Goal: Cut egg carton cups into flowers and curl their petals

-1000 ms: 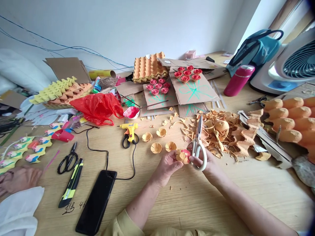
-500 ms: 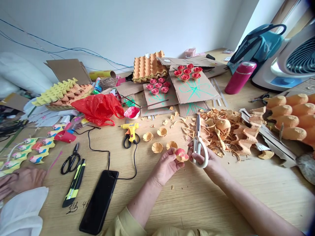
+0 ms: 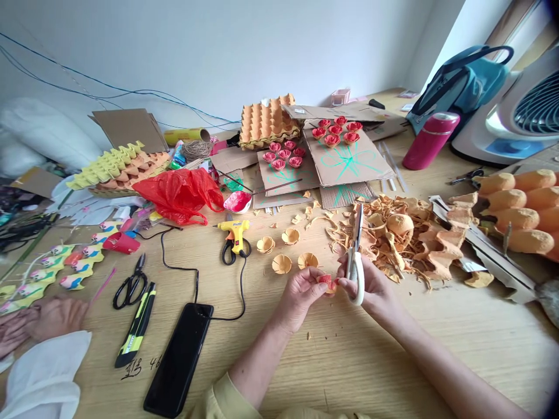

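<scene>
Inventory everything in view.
Piece: 1, red, front centre
Shears: 1, white, beside piece
Scissors: at least 1, black, left
Cups: at least 4, tan, centre
Cardboard: several, brown, back
Flowers: 14, red, on cardboard
Scraps: many, tan, right
Glue gun: 1, yellow, centre
Cutter: 1, yellow-black, left
Phone: 1, black, left
Bag: 1, red, left
Dish: 1, red, beside bag
Trays: several, orange or yellow, back, sides
Flask: 1, magenta, right
Backpack: 1, teal, right
Fan: 1, white, right
Co-worker's sleeve: 1, white, left
Left grip: 1, on piece
Right grip: 1, on shears

Light is bright and soft, edges stretched
</scene>
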The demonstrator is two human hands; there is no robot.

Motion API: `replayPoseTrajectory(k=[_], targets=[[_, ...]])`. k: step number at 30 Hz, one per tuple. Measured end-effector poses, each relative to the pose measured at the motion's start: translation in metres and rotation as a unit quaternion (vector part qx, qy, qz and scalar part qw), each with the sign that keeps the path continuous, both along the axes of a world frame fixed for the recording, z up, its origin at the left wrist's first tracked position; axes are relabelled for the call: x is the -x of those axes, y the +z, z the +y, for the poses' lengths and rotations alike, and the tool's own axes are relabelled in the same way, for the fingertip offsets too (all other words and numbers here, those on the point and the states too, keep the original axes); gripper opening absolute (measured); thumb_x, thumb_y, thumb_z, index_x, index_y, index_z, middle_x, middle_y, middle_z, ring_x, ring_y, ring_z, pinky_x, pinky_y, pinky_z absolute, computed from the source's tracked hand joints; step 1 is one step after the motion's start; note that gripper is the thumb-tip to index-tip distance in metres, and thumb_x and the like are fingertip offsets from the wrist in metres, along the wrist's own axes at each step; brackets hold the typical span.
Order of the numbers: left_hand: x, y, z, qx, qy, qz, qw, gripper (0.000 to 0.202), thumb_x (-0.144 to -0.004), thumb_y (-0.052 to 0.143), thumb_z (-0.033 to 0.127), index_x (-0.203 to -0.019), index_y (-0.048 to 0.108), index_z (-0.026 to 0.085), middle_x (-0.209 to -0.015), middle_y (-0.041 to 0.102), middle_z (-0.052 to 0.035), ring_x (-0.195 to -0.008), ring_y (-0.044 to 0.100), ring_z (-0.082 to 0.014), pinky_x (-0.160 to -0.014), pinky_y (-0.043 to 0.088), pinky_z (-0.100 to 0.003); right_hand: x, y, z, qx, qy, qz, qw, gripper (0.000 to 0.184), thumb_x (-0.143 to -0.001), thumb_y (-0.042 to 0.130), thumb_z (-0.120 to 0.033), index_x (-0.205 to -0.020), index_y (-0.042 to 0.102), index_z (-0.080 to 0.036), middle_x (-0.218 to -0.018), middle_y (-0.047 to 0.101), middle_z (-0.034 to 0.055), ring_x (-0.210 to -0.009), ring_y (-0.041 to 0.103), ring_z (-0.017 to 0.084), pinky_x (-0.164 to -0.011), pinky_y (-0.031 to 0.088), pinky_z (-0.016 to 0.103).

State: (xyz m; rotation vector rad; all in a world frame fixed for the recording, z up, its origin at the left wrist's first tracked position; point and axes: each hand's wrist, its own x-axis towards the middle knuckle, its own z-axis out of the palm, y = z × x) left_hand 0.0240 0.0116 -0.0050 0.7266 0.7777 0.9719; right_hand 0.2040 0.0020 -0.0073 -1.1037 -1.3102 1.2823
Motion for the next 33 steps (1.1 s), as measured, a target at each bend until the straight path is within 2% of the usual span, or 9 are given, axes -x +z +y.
replayPoseTrajectory(k=[4,6,10,12,15,19,22,27,33], targets=[[0.003,0.001,0.003,-0.034,0.038,0.019,0.999,0.023,-0.074,0.084,0.030,-0.080,0.067,0.016,-0.078,0.067,-0.0003,-0.076,0.060,-0.0123,-0.082,0.046,-0.029,-0.008,0.001,0.001,-0.013,-0.033,-0.055,0.998,0.034,-0.090,0.063,-0.052,-0.109,0.057,-0.024,-0.088,0.059,0.0012,-0.077,0.055,0.017,-0.067,0.047,0.028],[0.005,0.001,0.005,-0.037,0.050,0.021,0.998,0.023,-0.073,0.084,0.030,-0.080,0.067,0.016,-0.077,0.066,0.0005,-0.075,0.058,-0.0120,-0.083,0.045,-0.029,-0.012,0.005,0.002,0.010,-0.015,-0.065,0.998,0.033,-0.092,0.059,-0.054,-0.102,0.059,-0.023,-0.080,0.056,-0.0003,-0.070,0.052,0.016,-0.062,0.045,0.027],[0.011,0.002,0.009,-0.043,0.066,0.030,0.996,0.025,-0.072,0.085,0.029,-0.088,0.071,0.017,-0.085,0.066,-0.0012,-0.080,0.057,-0.0126,-0.083,0.044,-0.028,-0.011,0.013,0.002,0.057,0.067,-0.060,0.994,0.040,-0.089,0.059,-0.060,-0.084,0.058,-0.020,-0.069,0.052,-0.0017,-0.062,0.045,0.013,-0.055,0.039,0.025],[0.014,0.003,0.011,-0.052,0.063,0.028,0.996,0.032,-0.073,0.084,0.030,-0.101,0.073,0.018,-0.091,0.066,-0.0020,-0.083,0.056,-0.0130,-0.085,0.043,-0.028,-0.009,0.015,0.001,0.083,0.100,-0.050,0.990,0.044,-0.086,0.061,-0.063,-0.078,0.056,-0.019,-0.067,0.050,-0.0023,-0.059,0.042,0.011,-0.052,0.035,0.024],[0.017,0.005,0.012,-0.050,0.043,0.008,0.998,0.046,-0.074,0.082,0.031,-0.117,0.072,0.019,-0.086,0.062,-0.0002,-0.080,0.053,-0.0122,-0.085,0.042,-0.028,-0.007,0.018,0.001,0.133,0.171,-0.013,0.976,0.051,-0.082,0.062,-0.070,-0.075,0.056,-0.019,-0.061,0.049,-0.0034,-0.052,0.038,0.010,-0.048,0.031,0.023],[0.018,0.008,0.011,-0.021,0.016,-0.054,0.998,0.042,-0.069,0.083,0.029,-0.109,0.076,0.019,-0.080,0.059,0.0005,-0.077,0.052,-0.0122,-0.083,0.042,-0.028,-0.013,0.020,0.001,0.173,0.250,0.061,0.951,0.055,-0.082,0.059,-0.073,-0.081,0.061,-0.019,-0.052,0.047,-0.0045,-0.044,0.036,0.009,-0.044,0.027,0.023],[0.017,0.008,0.010,-0.013,-0.010,-0.061,0.998,0.040,-0.068,0.084,0.030,-0.106,0.078,0.020,-0.080,0.062,-0.0004,-0.076,0.052,-0.0123,-0.081,0.042,-0.027,-0.017,0.018,0.002,0.168,0.257,0.091,0.947,0.054,-0.087,0.054,-0.071,-0.084,0.063,-0.018,-0.048,0.045,-0.0053,-0.041,0.033,0.008,-0.043,0.025,0.023],[0.016,0.005,0.008,-0.045,-0.066,-0.001,0.997,0.045,-0.071,0.083,0.035,-0.113,0.076,0.019,-0.091,0.070,-0.0035,-0.082,0.056,-0.0132,-0.083,0.042,-0.026,-0.015,0.013,0.003,0.162,0.231,0.077,0.956,0.057,-0.083,0.059,-0.073,-0.083,0.061,-0.016,-0.052,0.049,-0.0038,-0.041,0.038,0.008,-0.041,0.027,0.022],[0.017,0.001,0.010,-0.056,-0.014,0.029,0.998,0.036,-0.072,0.085,0.033,-0.105,0.078,0.018,-0.097,0.072,-0.0059,-0.087,0.061,-0.0157,-0.086,0.044,-0.028,-0.013,0.014,0.004,0.122,0.204,0.043,0.970,0.055,-0.084,0.060,-0.072,-0.077,0.056,-0.018,-0.056,0.052,-0.0023,-0.046,0.042,0.008,-0.045,0.031,0.022]])
